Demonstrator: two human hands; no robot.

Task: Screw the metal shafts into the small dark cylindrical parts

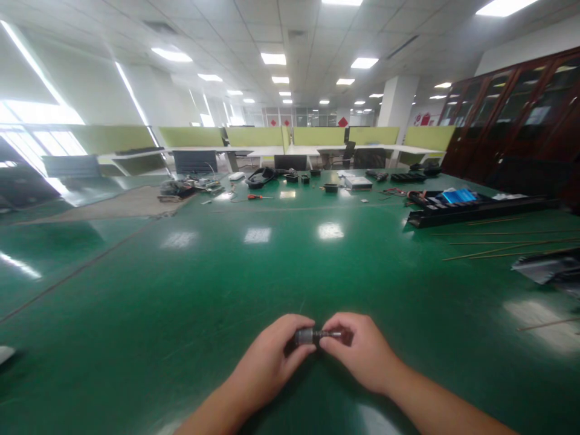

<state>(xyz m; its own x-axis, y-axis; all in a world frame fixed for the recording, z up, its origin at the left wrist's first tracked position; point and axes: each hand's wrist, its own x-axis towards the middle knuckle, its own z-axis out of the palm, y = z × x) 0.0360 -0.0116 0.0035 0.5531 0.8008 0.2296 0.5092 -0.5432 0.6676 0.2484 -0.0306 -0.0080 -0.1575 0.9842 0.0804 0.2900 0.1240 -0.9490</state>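
Close to the table's near edge, both hands meet at a small part that lies sideways between them. Its left end is a short grey metal cylinder [305, 336], pinched between the thumb and fingers of my left hand [270, 355]. From the cylinder's right side runs a thin, dark, ridged shaft [330, 334]. My right hand [362, 349] grips that shaft with thumb and fingertips. The shaft's far end is partly hidden by the right fingers. I cannot tell whether cylinder and shaft are one piece.
The green tabletop [217, 278] spreads around the hands. Farther off lie an orange-handled screwdriver [258, 197], small black boxes [330, 188] and a white box [357, 182]. At right are a long black channel [471, 211] and thin rods [507, 244].
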